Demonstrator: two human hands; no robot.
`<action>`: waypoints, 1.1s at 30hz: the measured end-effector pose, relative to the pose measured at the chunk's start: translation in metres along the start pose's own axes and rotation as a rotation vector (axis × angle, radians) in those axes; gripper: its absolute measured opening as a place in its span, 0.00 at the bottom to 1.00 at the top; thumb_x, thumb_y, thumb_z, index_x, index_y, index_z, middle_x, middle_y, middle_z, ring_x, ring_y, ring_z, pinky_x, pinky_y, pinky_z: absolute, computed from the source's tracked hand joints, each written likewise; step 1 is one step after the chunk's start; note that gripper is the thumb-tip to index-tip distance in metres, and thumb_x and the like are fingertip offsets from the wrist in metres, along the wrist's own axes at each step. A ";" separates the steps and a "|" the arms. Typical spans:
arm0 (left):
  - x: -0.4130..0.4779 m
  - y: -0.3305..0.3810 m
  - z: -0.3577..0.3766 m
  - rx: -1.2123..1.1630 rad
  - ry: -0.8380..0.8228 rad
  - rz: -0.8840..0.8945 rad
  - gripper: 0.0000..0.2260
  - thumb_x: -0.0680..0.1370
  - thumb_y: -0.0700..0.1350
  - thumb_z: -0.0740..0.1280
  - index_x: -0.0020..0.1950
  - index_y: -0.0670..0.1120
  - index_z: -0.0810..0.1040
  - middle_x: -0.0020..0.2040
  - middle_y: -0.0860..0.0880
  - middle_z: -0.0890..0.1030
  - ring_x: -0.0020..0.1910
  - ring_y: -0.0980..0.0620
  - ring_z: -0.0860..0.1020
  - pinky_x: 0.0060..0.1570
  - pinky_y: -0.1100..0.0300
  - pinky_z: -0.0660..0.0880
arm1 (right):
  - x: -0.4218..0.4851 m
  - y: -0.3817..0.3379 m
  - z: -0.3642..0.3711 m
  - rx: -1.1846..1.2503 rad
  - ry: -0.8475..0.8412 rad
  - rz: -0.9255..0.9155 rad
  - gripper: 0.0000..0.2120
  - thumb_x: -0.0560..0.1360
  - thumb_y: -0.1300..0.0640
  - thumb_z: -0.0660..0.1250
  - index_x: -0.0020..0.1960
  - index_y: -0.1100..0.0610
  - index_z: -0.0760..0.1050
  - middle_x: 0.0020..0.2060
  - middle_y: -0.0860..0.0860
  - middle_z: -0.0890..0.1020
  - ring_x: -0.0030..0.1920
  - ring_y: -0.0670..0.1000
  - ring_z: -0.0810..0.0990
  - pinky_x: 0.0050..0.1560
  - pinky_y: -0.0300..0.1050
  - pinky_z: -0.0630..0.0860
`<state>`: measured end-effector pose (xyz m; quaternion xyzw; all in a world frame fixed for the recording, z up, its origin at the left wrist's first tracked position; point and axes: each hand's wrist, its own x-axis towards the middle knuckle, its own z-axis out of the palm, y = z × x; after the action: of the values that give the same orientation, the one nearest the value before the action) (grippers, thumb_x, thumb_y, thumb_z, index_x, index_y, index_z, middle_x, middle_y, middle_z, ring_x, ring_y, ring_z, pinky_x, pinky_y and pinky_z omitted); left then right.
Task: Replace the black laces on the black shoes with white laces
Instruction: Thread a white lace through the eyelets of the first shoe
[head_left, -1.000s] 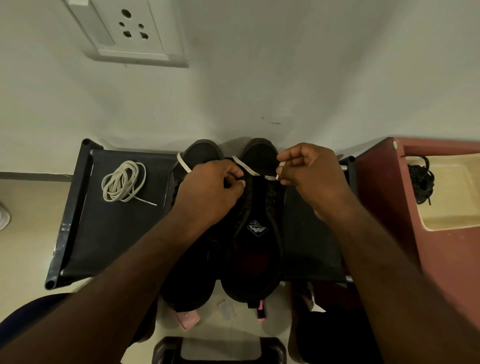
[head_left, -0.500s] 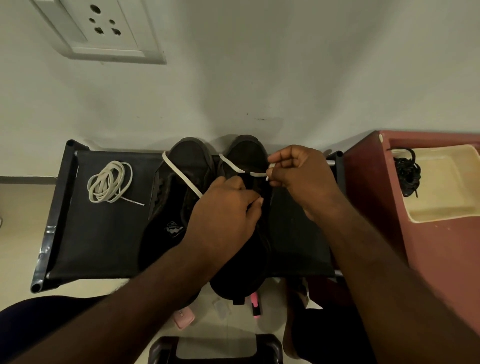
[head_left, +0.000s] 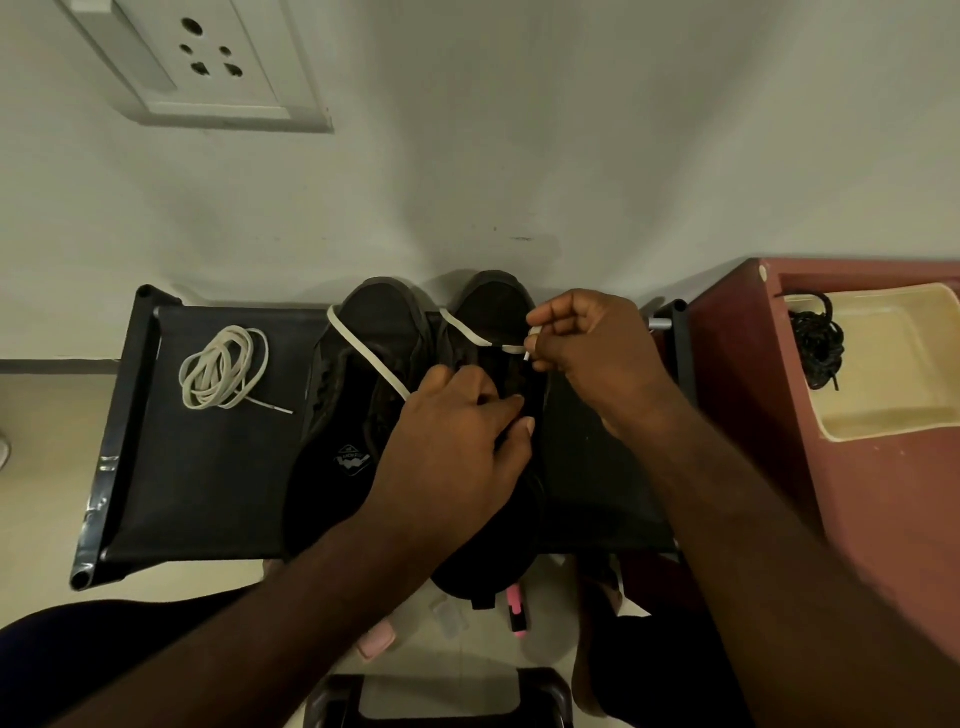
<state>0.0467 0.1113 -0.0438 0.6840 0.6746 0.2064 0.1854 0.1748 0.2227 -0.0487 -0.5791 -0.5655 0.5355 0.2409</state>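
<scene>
The person is threading a white lace (head_left: 374, 358) into the right shoe (head_left: 493, 322), one of two black shoes that sit side by side at the middle of a black rack (head_left: 208, 467), toes at its far edge. The right hand (head_left: 597, 353) pinches the lace's stiff tip between thumb and forefinger just above the shoe's eyelet area; the left hand (head_left: 457, 441) presses down on the tongue and eyelets, fingers curled, and the lace's other length runs under it, though whether it is gripped there cannot be told. To do this step well, the left hand should steady the shoe and spread the eyelet flap while the right steers the tip squarely into the hole, then draws the slack through evenly so both ends match. The lace is flat, soft and cream-white, looping limply over the left shoe (head_left: 363, 364), whose upper looks matte and textured. A spare lace (head_left: 223, 369) lies coiled near the rack's far left corner. The removed black laces (head_left: 818, 343) sit bunched in a pale tray (head_left: 883, 405) on a reddish stand (head_left: 753, 415) beside the rack's right edge.
</scene>
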 end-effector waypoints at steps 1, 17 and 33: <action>-0.001 0.000 0.000 0.007 -0.003 0.002 0.21 0.78 0.55 0.56 0.55 0.46 0.84 0.45 0.49 0.79 0.44 0.51 0.72 0.40 0.58 0.70 | 0.000 0.000 0.000 -0.005 -0.005 0.001 0.07 0.74 0.69 0.71 0.47 0.58 0.79 0.40 0.58 0.83 0.37 0.48 0.83 0.40 0.38 0.82; -0.003 -0.003 0.004 0.022 0.042 0.035 0.19 0.77 0.52 0.58 0.52 0.45 0.85 0.44 0.49 0.78 0.44 0.49 0.73 0.39 0.55 0.73 | 0.002 -0.001 -0.001 -0.147 -0.020 -0.069 0.11 0.74 0.69 0.70 0.45 0.53 0.76 0.37 0.56 0.83 0.36 0.48 0.82 0.39 0.36 0.79; 0.025 -0.002 0.000 -0.222 -0.018 -0.248 0.13 0.78 0.52 0.67 0.61 0.51 0.80 0.44 0.55 0.81 0.42 0.59 0.79 0.46 0.57 0.78 | 0.007 -0.002 -0.020 -0.028 0.057 0.038 0.11 0.72 0.71 0.72 0.46 0.57 0.75 0.38 0.58 0.82 0.36 0.51 0.84 0.39 0.40 0.81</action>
<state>0.0452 0.1366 -0.0437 0.5726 0.7252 0.2491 0.2902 0.1901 0.2361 -0.0435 -0.6081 -0.5546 0.5155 0.2385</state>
